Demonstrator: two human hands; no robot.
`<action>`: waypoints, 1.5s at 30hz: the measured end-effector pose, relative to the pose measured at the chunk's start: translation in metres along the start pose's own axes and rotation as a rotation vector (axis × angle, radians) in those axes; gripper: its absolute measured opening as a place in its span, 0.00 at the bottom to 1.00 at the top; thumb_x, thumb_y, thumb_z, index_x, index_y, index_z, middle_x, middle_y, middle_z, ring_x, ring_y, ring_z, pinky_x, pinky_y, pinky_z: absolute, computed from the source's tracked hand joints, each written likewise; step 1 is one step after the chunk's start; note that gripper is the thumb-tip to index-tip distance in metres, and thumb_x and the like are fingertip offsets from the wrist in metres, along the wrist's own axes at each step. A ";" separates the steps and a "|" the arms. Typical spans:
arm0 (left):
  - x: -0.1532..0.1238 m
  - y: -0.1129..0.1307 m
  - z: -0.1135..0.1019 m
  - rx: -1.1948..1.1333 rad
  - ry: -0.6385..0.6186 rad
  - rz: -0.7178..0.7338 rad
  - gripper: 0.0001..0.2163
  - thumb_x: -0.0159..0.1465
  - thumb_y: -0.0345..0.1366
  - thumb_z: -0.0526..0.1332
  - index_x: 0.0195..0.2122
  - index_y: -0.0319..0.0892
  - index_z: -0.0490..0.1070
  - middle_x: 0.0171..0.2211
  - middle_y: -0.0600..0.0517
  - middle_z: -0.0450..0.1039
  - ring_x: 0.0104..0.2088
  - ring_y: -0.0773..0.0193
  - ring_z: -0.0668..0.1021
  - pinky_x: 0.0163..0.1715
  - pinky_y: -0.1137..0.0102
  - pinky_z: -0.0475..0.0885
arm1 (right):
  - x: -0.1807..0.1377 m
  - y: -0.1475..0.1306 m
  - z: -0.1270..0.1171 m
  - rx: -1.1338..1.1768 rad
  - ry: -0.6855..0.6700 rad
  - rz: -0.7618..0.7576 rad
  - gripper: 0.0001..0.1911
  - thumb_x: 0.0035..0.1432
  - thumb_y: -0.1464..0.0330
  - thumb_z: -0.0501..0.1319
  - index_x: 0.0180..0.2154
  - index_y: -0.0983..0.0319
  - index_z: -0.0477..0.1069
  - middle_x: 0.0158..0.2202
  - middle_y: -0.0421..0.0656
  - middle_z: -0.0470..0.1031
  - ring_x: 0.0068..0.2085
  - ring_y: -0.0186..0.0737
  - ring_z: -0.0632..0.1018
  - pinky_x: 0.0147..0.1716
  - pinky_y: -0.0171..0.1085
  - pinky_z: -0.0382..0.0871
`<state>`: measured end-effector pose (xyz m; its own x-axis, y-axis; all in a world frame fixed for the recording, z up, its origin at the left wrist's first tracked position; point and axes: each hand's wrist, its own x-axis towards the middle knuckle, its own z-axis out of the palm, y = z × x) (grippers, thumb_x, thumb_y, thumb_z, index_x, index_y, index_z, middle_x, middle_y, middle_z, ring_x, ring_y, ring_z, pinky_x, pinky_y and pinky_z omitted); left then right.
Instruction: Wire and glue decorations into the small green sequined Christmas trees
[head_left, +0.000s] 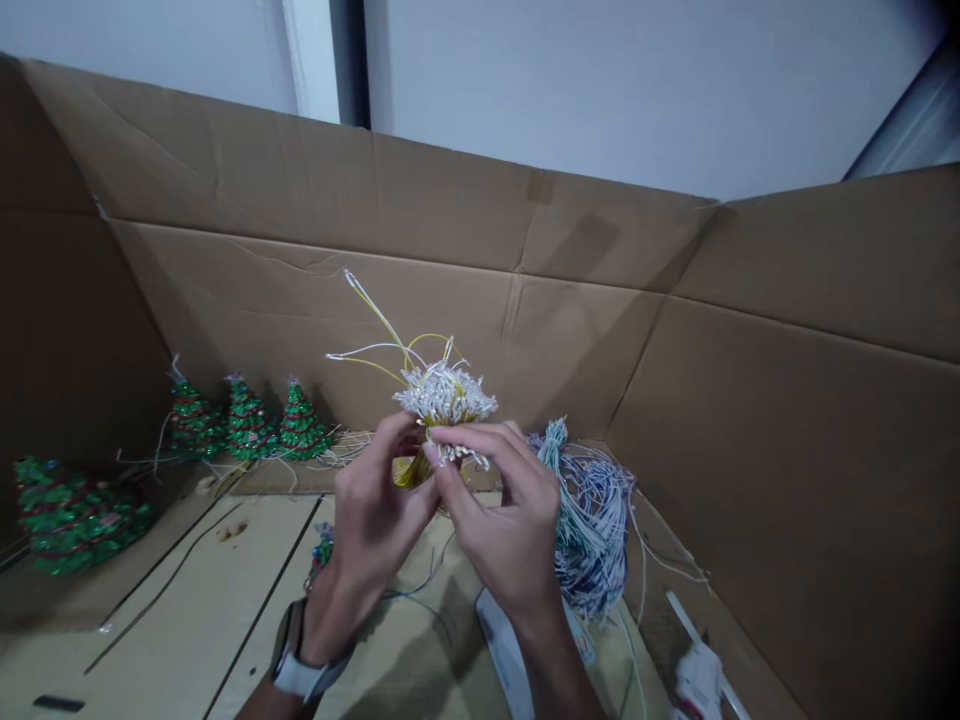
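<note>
Because left hand (382, 515) and right hand (506, 510) pinch the beaded bundle (446, 393), its yellow stems (412, 472) are partly hidden.

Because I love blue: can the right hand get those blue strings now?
Probably yes: the blue strings look close to the right hand, with teal strings partly over them, though it's busy with the sparkly bundle.
</note>
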<state>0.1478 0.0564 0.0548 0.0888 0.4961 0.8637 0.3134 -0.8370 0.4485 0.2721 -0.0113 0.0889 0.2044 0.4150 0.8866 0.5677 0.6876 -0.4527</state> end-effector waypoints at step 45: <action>-0.003 -0.012 0.009 -0.290 -0.033 -0.065 0.17 0.64 0.23 0.67 0.52 0.47 0.73 0.45 0.53 0.83 0.43 0.62 0.86 0.42 0.70 0.84 | -0.003 -0.004 -0.003 0.017 -0.068 -0.004 0.21 0.66 0.80 0.67 0.55 0.54 0.80 0.47 0.39 0.88 0.45 0.39 0.85 0.48 0.43 0.82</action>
<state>0.1525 0.0673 0.0448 0.1099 0.5541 0.8251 0.0372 -0.8319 0.5537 0.2723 -0.0170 0.0886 0.1470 0.4511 0.8803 0.5548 0.6992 -0.4509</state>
